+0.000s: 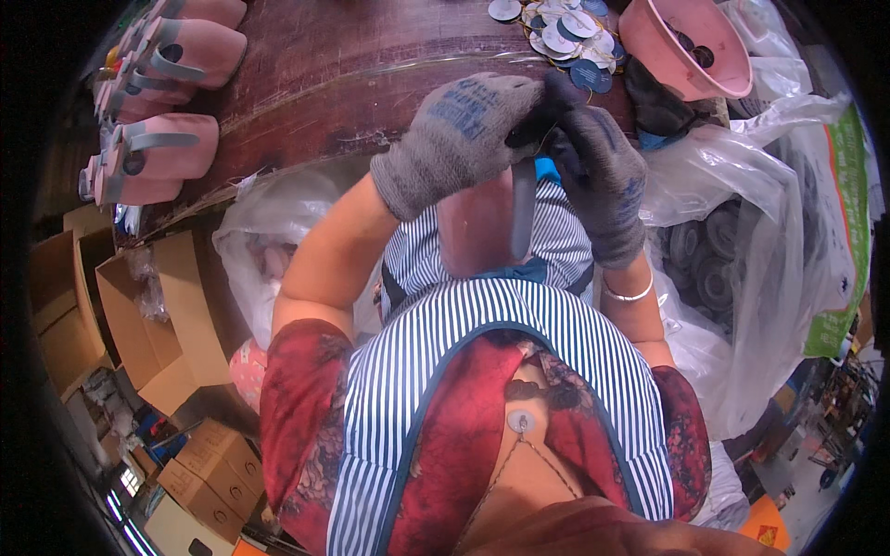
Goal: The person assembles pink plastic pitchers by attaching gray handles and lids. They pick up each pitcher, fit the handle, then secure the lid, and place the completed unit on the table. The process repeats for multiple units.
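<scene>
While both gloved hands clamp the pink pouch (477,227) against the apron, left hand (454,139) on top, right hand (598,176) pinches its grey strap (523,208). Thick gloves could let the strap slip

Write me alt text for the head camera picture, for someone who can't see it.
Seen from above, a person's gloved left hand and right hand hold a pink slipper with a grey strap against a striped apron. More pink slippers and round paper tags lie on the dark wooden table.
</scene>
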Tool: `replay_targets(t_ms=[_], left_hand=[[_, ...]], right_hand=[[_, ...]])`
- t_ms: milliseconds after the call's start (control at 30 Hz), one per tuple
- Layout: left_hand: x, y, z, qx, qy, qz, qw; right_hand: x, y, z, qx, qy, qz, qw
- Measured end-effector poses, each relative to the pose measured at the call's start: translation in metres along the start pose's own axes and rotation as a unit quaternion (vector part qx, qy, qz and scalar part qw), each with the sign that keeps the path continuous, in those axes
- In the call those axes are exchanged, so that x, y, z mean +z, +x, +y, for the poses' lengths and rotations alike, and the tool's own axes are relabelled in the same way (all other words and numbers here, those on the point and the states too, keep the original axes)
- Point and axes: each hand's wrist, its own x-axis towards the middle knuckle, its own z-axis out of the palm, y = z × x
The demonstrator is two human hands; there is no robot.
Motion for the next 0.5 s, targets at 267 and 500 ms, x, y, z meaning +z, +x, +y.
replay_targets(t_ms=[267, 500], left_hand=[[-0.009, -0.005, -0.038, -0.048, -0.402, -0.05, 0.913], [0.055, -0.073, -0.059, -0.268, -0.43, 0.39, 0.769]], right_hand=[[0.021, -0.015, 0.004, 0.085, 0.143, 0.099, 0.981], [0.036, -0.056, -0.031, 0.286, 0.468, -0.017, 0.836]])
